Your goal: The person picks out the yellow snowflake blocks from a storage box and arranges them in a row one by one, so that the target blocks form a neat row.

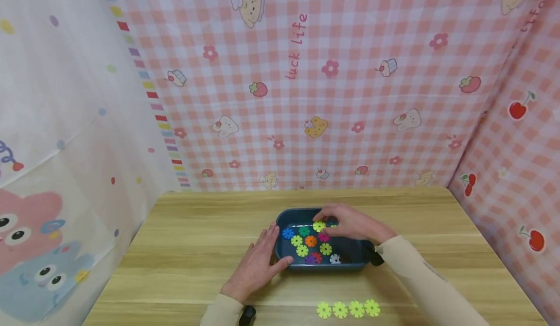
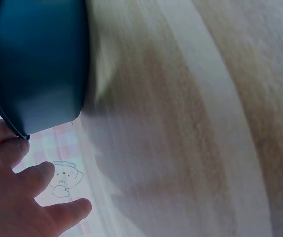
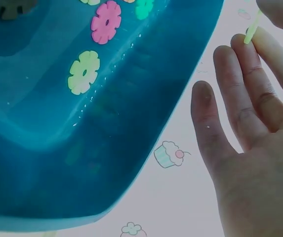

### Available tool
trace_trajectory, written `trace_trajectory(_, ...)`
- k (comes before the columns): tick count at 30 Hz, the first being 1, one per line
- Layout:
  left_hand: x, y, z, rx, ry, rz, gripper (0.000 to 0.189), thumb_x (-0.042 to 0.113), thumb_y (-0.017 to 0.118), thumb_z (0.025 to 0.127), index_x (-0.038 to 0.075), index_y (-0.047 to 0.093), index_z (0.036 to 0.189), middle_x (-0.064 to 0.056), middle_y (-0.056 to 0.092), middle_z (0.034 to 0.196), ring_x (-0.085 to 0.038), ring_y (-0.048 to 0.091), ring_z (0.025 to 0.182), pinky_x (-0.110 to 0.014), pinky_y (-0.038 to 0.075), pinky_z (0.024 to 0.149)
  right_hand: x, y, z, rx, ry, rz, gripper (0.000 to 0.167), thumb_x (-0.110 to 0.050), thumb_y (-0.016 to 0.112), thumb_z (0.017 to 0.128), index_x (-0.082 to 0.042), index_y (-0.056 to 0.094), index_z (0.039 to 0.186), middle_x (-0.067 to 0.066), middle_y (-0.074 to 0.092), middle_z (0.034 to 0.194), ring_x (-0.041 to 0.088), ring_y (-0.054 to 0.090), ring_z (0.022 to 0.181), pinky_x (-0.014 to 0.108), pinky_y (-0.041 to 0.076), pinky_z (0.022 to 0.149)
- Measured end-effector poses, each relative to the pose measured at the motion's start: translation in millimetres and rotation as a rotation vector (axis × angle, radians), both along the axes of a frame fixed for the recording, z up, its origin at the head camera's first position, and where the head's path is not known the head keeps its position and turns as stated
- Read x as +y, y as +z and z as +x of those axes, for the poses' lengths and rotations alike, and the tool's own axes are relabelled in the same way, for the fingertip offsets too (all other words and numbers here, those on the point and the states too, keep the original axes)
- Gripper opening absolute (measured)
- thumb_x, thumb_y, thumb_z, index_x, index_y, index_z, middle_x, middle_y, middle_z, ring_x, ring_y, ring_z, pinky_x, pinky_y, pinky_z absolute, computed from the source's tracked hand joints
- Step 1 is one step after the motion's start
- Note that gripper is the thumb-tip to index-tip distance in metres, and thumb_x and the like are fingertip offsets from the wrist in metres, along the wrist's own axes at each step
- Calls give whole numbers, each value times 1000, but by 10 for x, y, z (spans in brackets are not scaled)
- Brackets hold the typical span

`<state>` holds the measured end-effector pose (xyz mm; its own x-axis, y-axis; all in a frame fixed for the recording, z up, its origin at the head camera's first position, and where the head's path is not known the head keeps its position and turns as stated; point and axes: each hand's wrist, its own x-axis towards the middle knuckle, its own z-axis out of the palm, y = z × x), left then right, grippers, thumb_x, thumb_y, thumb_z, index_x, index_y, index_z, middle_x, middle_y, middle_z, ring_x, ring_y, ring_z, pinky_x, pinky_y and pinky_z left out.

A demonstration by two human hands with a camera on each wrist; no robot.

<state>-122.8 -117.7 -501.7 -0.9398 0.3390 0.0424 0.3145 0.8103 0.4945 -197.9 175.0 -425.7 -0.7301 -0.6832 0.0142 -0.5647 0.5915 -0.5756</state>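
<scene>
A dark blue bin point(image 1: 356, 253) on the table holds several small notched flower-shaped plastic discs, among them an orange disc point(image 1: 310, 241) and a blue disc point(image 1: 287, 233). Over its back part is my right hand point(image 1: 350, 223), which pinches a yellow-green disc point(image 3: 253, 28) edge-on between thumb and index finger, its other fingers extended. My left hand point(image 1: 258, 263) lies along the bin's left end, fingers spread; in the left wrist view, fingertips point(image 2: 18, 145) touch the rim. Inside, a pink disc point(image 3: 106, 22) and another yellow-green disc point(image 3: 84, 72) show in the right wrist view.
A row of several yellow-green discs point(image 1: 340, 310) lies on the wooden table point(image 1: 197, 238) in front of the bin. Pink checked cloth point(image 1: 271, 107) hangs behind the table and on the right, with white patterned cloth point(image 1: 87, 122) on the left.
</scene>
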Motion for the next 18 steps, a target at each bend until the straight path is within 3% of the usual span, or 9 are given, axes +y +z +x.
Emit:
trace_trajectory(7, 9, 10, -14, -5, 8, -2, 89, 62, 56, 101, 10, 24, 166, -8, 18, 172, -37, 19, 157, -69, 25, 119, 93, -13, 118, 29, 7, -51, 33, -26, 72, 99, -9, 72, 127, -1, 67, 123, 28, 63, 111, 49, 55, 99)
trace_trajectory(18, 18, 32, 10, -8, 12, -12, 89, 60, 57, 101, 8, 24, 165, -10, 18, 172, -39, 20, 156, -69, 26, 118, 189, -111, 263, 67, -12, -64, 32, -32, 70, 101, -15, 72, 127, -4, 66, 123, 23, 63, 112, 53, 55, 94)
